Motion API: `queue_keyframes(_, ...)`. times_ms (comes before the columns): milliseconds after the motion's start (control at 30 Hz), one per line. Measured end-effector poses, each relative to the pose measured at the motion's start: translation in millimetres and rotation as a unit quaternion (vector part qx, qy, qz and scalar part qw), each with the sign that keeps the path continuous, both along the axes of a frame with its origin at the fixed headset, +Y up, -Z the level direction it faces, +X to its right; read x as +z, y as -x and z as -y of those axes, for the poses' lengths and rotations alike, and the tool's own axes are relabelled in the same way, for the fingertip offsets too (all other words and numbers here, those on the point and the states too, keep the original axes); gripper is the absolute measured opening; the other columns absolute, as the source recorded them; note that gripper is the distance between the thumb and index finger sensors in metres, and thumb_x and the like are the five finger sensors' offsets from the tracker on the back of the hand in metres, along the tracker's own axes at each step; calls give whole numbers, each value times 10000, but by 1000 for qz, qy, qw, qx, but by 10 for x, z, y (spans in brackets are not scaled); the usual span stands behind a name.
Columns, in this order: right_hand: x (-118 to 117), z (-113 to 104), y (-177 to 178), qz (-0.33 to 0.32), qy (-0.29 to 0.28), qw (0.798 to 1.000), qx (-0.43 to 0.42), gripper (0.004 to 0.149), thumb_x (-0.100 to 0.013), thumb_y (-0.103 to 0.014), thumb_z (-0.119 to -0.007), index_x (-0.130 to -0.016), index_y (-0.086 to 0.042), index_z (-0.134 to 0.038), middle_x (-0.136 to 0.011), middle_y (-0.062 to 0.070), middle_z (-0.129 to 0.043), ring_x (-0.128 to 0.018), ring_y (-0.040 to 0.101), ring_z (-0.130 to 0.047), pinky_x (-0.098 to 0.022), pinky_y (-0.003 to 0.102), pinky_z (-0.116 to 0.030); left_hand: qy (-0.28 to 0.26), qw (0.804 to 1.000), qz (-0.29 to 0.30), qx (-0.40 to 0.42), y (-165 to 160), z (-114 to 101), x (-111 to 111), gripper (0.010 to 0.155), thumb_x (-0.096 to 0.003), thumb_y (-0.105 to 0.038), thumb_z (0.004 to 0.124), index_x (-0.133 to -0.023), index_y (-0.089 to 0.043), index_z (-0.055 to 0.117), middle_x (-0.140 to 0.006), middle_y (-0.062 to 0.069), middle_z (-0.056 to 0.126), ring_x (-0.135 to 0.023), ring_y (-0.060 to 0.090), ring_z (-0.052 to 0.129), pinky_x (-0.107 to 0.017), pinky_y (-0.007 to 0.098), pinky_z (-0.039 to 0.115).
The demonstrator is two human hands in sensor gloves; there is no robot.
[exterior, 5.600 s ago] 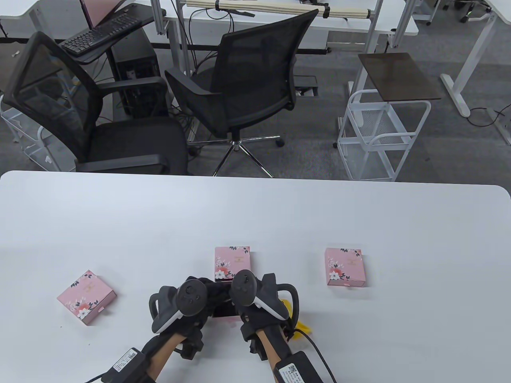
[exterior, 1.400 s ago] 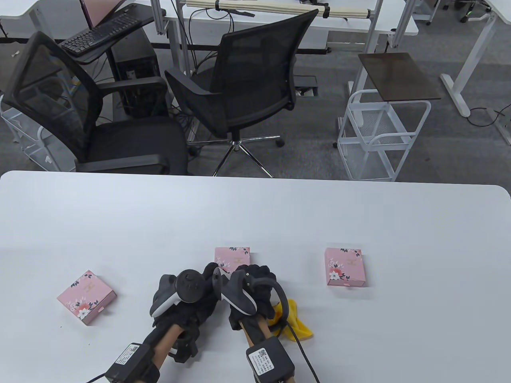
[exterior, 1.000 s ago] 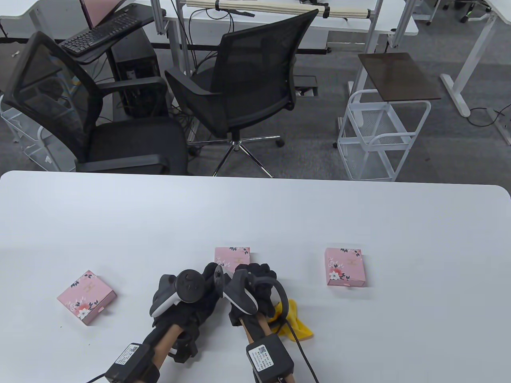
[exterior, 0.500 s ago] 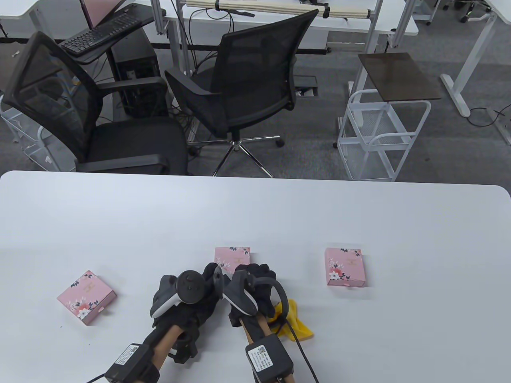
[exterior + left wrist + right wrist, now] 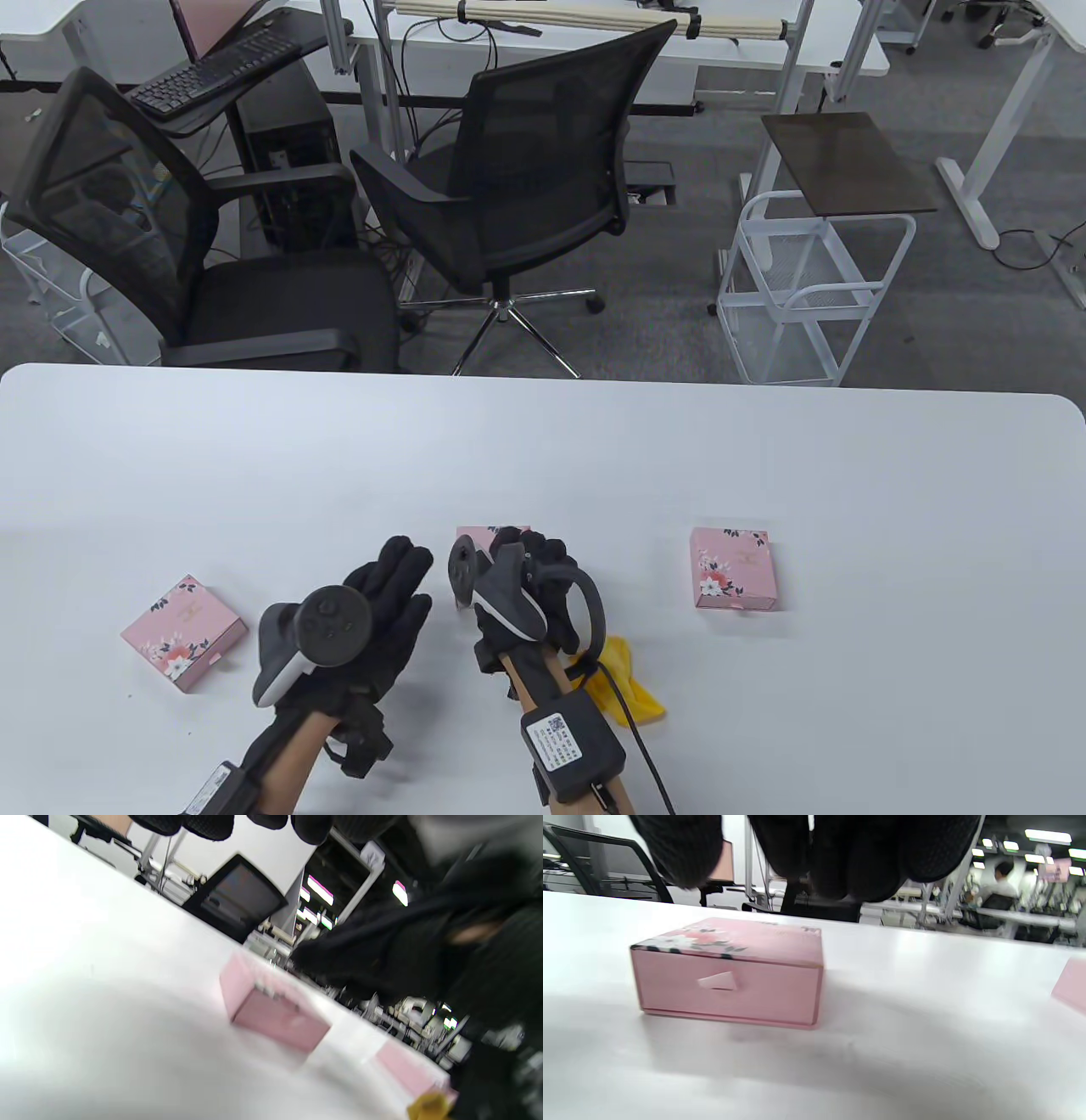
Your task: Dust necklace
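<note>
The white rectangular surface (image 5: 543,458) carries three pink floral cardboard drawer boxes. The middle box (image 5: 729,971) lies closed, its pull tab facing the near edge, directly beyond the right hand (image 5: 543,577). The left box (image 5: 182,630) sits at the near left; the right box (image 5: 734,567) sits well apart at the right. The left hand (image 5: 382,603) hovers left of the middle box, fingers (image 5: 399,564) straight and together, holding nothing. The right hand's fingers (image 5: 857,853) hang loosely curled above the middle box, holding nothing. A crumpled yellow cloth (image 5: 624,683) lies just beside the right wrist. The necklace is not visible; its location cannot be determined.
</note>
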State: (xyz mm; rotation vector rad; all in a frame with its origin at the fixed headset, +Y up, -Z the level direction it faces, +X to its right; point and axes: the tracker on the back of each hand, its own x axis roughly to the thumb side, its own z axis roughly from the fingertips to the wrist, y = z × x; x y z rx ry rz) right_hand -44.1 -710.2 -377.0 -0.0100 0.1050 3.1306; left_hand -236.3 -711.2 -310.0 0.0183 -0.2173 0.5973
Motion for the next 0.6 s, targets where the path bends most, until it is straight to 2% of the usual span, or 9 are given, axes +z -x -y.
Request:
queue_keyframes(100,-99,117,61,34,72,996,-40,913,-649,-584,-637,-1197,22,-229,-1154,449,-320,-919,723,-496,-698,756,-439,-23,999,-15,34,180,-82,120,587,-645,-474,560,-1188,-315,404,-1285,-21,314,-1084,370,393,-780,588,459)
queue_keyframes(167,-147,199,98,39,96,992,-67,964,-646,-602,-629,-1184,44,-156,-1141,483,-250,-916,763,-437,-692,781,-399,-30,998,-22,58,255,-64,173,587,-648,-476,565,-1190,-310,413,-1286,-13,326,-1080,378,406,-775,591,469)
queue_keyframes(233,-180,265,143,45,107,992,-53,1005,-638,-618,-632,-1170,71,-129,-1119,516,-211,-908,783,-419,-686,790,-393,-21,997,-21,67,291,-50,187,588,-649,-477,562,-1190,-311,402,-1285,-13,317,-1078,383,403,-774,590,469)
queue_keyframes(300,-199,325,178,47,112,992,-31,1034,-635,-617,-649,-1153,100,-113,-1096,542,-193,-905,794,-406,-686,790,-402,-23,997,-22,75,301,-39,182,588,-648,-474,564,-1189,-314,396,-1284,-20,299,-1078,384,403,-773,594,468)
queue_keyframes(400,-197,334,182,57,110,991,-58,1015,-659,-563,-703,-1135,144,-151,-1079,547,-299,-890,765,-519,-679,770,-477,-18,997,-20,75,307,-30,174,586,-648,-475,562,-1188,-318,396,-1283,-24,290,-1080,383,397,-774,593,466)
queue_keyframes(500,-196,326,163,53,117,991,-31,1021,-664,-572,-740,-1136,145,-188,-1074,539,-342,-881,744,-583,-666,747,-546,-16,997,-21,70,299,-6,177,587,-648,-475,564,-1188,-314,400,-1283,-19,290,-1078,386,401,-772,594,469)
queue_keyframes(600,-165,329,137,43,96,994,-23,1027,-643,-583,-776,-1133,151,-250,-1069,534,-378,-861,739,-622,-649,748,-575,-14,998,-19,64,280,13,185,587,-647,-476,565,-1187,-317,399,-1282,-22,290,-1078,385,403,-772,592,472)
